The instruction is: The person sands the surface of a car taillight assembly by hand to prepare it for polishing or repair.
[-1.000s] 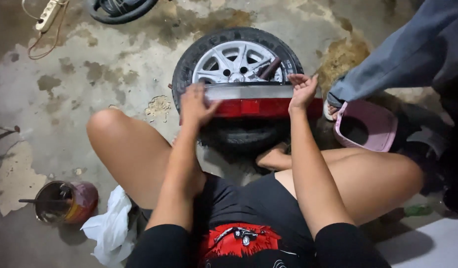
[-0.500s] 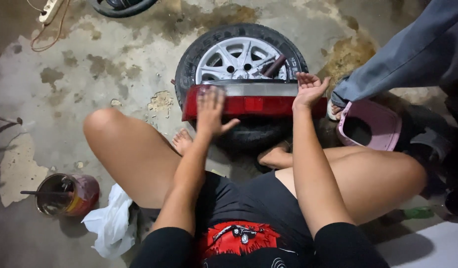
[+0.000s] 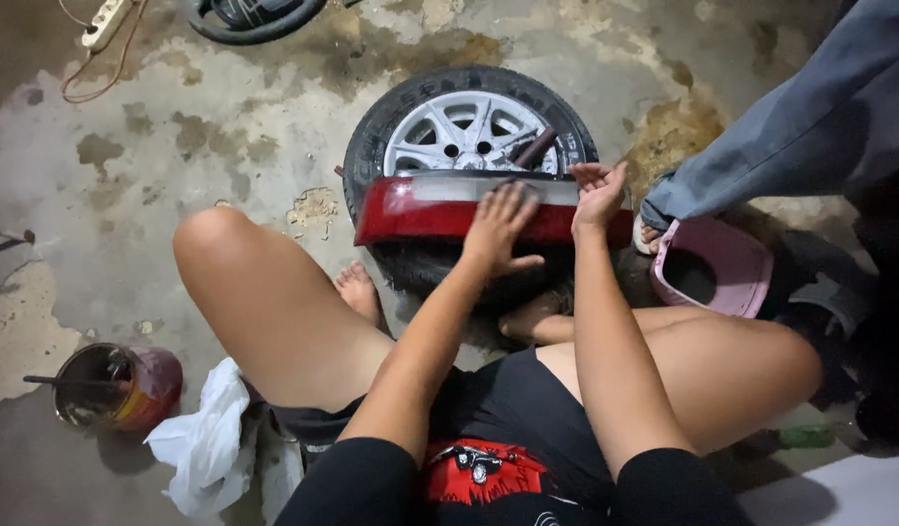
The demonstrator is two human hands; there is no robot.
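Note:
A long red tail-light unit (image 3: 411,212) lies across a car wheel (image 3: 449,127) with a silver alloy rim on the concrete floor. My left hand (image 3: 500,226) rests flat on the middle of the red lens, fingers spread. My right hand (image 3: 598,193) touches the light's upper right edge with its fingers apart. A dark rod (image 3: 533,148) sticks out of the rim just behind the light. I sit on the floor with my bare legs on either side of the wheel.
Another person's grey trouser leg (image 3: 790,146) and foot stand at the right by a pink slipper (image 3: 714,265). A tin with a stick (image 3: 113,385) and a white plastic bag (image 3: 208,438) lie at my left. A tyre (image 3: 250,18) and power strip (image 3: 104,21) lie far back.
My left hand has slid to the right along the red lens, from its left end to the middle. My right hand stays at the right end.

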